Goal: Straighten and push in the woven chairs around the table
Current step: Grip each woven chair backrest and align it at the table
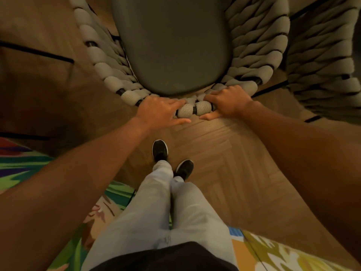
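Note:
A woven chair (101, 69) with thick pale-grey rope wrapped on a dark frame stands straight ahead of me, its grey seat cushion (172, 45) facing away. My left hand (160, 112) grips the top rail of the backrest left of centre. My right hand (228, 102) grips the same rail right of centre, fingers curled over the rope. A short stretch of rail shows between the two hands. A second woven chair (322, 61) stands close on the right. The table is not in view.
Herringbone wood floor (224, 153) lies under my feet, which stand just behind the chair. A colourful patterned rug (23, 163) covers the floor at lower left and lower right. Dark chair legs show on the left floor.

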`<action>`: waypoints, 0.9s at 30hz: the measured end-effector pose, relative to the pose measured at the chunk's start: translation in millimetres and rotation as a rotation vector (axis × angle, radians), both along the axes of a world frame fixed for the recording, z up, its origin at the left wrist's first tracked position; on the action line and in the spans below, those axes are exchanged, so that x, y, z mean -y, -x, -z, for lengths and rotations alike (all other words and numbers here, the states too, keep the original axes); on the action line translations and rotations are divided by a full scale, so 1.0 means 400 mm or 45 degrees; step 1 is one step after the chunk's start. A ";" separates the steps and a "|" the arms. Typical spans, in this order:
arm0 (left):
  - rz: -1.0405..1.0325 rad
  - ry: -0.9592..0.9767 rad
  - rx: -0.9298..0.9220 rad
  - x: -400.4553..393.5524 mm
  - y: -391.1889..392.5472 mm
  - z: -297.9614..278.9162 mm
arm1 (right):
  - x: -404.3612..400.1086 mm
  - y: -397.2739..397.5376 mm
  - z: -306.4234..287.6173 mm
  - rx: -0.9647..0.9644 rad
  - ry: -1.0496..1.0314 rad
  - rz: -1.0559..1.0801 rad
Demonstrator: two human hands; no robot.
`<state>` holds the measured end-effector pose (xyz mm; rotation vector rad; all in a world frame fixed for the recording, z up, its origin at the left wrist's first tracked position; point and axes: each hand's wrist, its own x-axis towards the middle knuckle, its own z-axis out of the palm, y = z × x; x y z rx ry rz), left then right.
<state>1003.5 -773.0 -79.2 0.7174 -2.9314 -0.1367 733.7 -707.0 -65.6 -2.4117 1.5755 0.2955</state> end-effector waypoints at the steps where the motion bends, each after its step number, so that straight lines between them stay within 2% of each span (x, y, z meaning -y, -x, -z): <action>1: 0.031 -0.008 0.005 -0.006 -0.001 0.003 | -0.023 -0.003 0.001 0.015 -0.015 0.040; 7: 0.161 -0.118 0.089 -0.041 -0.028 0.007 | -0.147 -0.050 0.021 0.035 -0.004 0.213; 13: 0.268 -0.104 0.128 -0.072 -0.065 -0.035 | -0.235 -0.122 0.016 0.105 0.003 0.298; 16: 0.275 -0.121 0.188 -0.090 -0.083 -0.043 | -0.272 -0.135 0.005 0.130 -0.031 0.201; 20: 0.251 -0.077 0.277 -0.113 -0.075 -0.013 | -0.308 -0.096 0.003 0.101 0.064 0.011; 24: 0.227 -0.076 0.271 -0.112 -0.061 0.017 | -0.306 -0.080 0.014 0.085 0.093 -0.012; 27: 0.338 -0.033 0.233 -0.087 -0.064 0.032 | -0.294 -0.087 0.023 0.074 0.125 -0.001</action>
